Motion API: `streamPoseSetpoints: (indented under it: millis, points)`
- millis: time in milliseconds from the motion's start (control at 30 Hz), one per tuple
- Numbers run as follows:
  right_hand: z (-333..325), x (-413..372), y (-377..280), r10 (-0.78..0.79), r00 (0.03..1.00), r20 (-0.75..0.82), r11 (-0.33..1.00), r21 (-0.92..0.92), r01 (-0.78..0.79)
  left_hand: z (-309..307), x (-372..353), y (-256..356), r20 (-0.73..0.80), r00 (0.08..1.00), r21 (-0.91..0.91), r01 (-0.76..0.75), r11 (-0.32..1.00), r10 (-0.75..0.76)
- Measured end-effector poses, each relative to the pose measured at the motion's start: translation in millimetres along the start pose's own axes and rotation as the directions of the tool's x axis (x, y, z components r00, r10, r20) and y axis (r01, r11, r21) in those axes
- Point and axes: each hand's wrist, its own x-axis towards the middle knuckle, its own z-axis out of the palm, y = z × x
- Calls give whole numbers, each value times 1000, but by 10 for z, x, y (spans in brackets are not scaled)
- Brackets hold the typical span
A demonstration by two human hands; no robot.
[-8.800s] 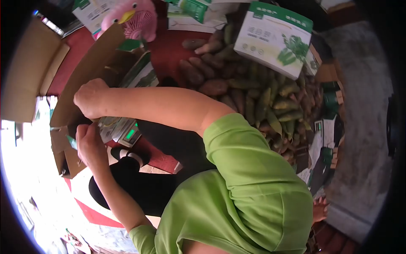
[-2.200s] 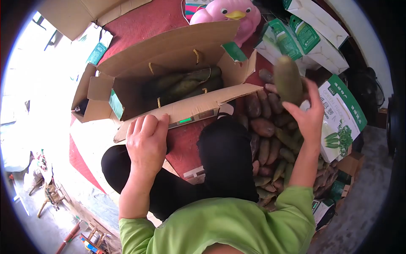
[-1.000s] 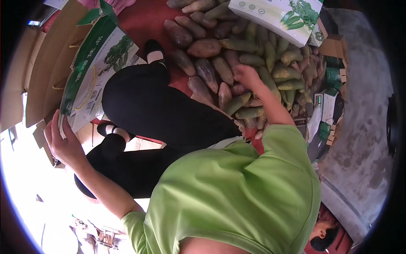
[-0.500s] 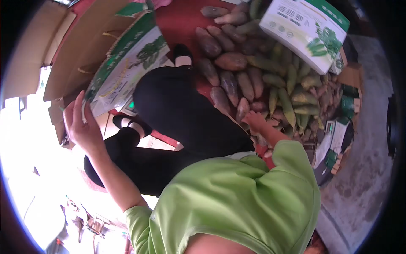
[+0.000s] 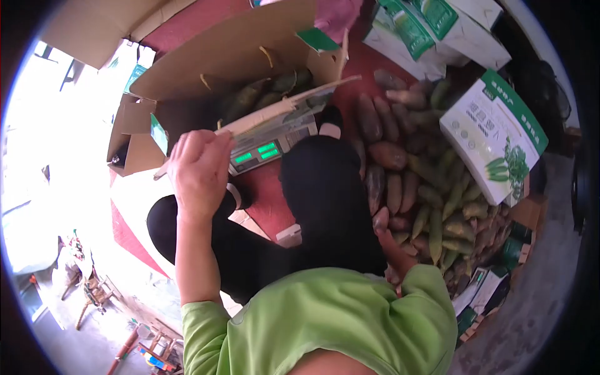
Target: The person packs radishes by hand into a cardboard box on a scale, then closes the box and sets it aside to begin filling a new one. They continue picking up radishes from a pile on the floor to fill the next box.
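My left hand is closed around the upper edge of the near flap of a large open carton. Long green vegetables lie inside that carton. Just below the flap, a scale shows lit green digits. My right hand is low beside my knee, at the near edge of a pile of reddish and green root vegetables. One reddish root vegetable shows right at its fingers. My knee and the dim light hide the fingers, so a grip cannot be made out.
A white and green printed box stands on the right side of the pile. More white and green boxes are at the back. A second scale lies at lower right. Stools stand at lower left.
The view has swung left, bringing the carton's inside and the scale digits into sight. My left hand still grips the flap, now tilted down. My right hand has drawn in beside my knee.
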Motion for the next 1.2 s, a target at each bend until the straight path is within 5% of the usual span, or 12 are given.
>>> streamPoseSetpoints:
  millis: [67,167,233,367,467,533,633,700,833,1033,1133,1200]
  points:
    - [-106,142,-248,60,974,217,884,-465,49,-14,-8,-4,-18,1000,-1,9,1000,-9]
    - [-210,228,-857,317,865,389,364,-892,267,-18,-10,-23,2,1000,10,-22,1000,22]
    - [-315,372,-1272,313,912,265,413,-902,121,-22,-7,-26,3,1000,18,-16,1000,16]
    - [-652,644,-1520,262,964,-40,695,-685,-217,-23,6,-29,13,1000,30,-6,1000,5]
    - [-866,764,-1383,134,954,-269,833,-491,-256,-22,7,-13,9,1000,47,10,999,-11]
    - [-1037,933,-1509,115,935,-336,892,-380,-246,-21,7,-16,10,1000,49,28,998,-28]
    - [-1313,1220,-1911,138,873,-467,987,133,-85,-26,13,-18,-3,1000,25,13,1000,-13]
    - [-1512,1389,-2497,-30,829,-559,1000,-8,30,-27,22,-28,10,1000,19,24,1000,-24]
    - [-1814,1635,-3717,-218,691,-689,940,44,340,-33,31,-27,2,1000,-1,23,1000,-23]
    - [-1941,1916,-5208,-653,245,-717,531,-202,823,-23,47,-47,-6,1000,-18,20,1000,-20]
    - [-1818,2160,-5574,-665,254,-702,331,27,943,-16,53,-54,-6,1000,-22,17,1000,-17]
    - [-1634,2308,-5695,-696,337,-634,370,86,925,-12,55,-57,-24,1000,-38,19,999,-19]
